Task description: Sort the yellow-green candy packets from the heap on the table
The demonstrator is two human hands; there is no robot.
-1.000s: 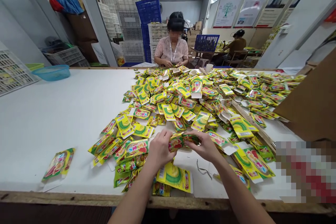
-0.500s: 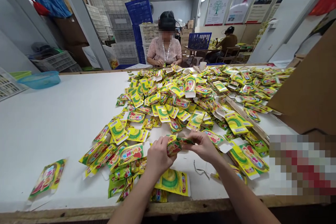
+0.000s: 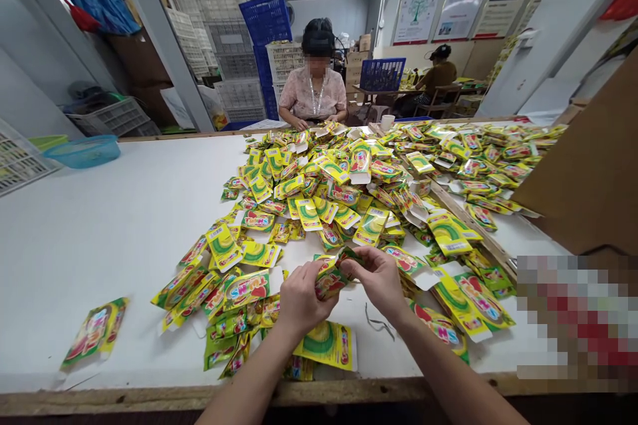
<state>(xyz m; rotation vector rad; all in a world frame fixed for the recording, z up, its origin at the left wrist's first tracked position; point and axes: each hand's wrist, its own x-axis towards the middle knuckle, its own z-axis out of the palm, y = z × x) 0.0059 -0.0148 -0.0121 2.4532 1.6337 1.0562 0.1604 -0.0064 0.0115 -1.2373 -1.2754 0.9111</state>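
Note:
My left hand (image 3: pixel 304 295) is closed around a small yellow-green printed carton (image 3: pixel 327 279), held tilted above the near part of the table. At the carton's right end, my right hand (image 3: pixel 379 282) pinches a dark green candy packet (image 3: pixel 349 256), which is at the carton's open end; how much of it lies inside is hidden by the fingers. Below my left wrist lies a flat yellow carton (image 3: pixel 329 345). Several green packets (image 3: pixel 226 339) are heaped to the left of that wrist. Printed cartons (image 3: pixel 249 289) lie close beside my left hand.
A large pile of cartons and packets (image 3: pixel 323 172) spreads over the white table (image 3: pixel 164 212). A wooden strip (image 3: pixel 463 219) runs through its right side. One carton (image 3: pixel 97 332) lies apart at left. A brown cardboard box (image 3: pixel 583 166) stands right. Another person (image 3: pixel 314 89) sits opposite.
My right hand has moved left with the packet, bringing it closer against the carton's end. My left hand stays nearly in place. The view has shifted slightly.

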